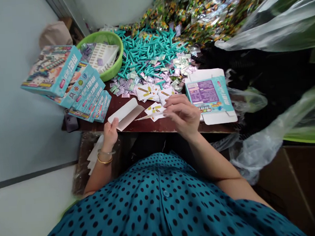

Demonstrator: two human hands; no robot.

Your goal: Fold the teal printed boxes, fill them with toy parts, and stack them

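My left hand [111, 132] grips the lower left end of a folded white cardboard piece [127, 113], thumb on top, at the table's front edge. Fingers of my right hand [183, 114] are pinched together over printed cards [154, 109] showing yellow and orange pictures. From that pinch a thin pale piece [148, 116] runs leftward, seen edge-on; its kind is unclear. To the right of my right hand lies a flat light-blue printed box [209, 94] with white flaps spread out.
Filled light-blue boxes [59, 72] are stacked at left, by a green basket [118, 65] of packets and sheets. Behind the cards lie small sachets [167, 74] and a heap of teal sticks [149, 48]. Further back are patterned packets [193, 11]; clear plastic bags [270, 34] hang at right.
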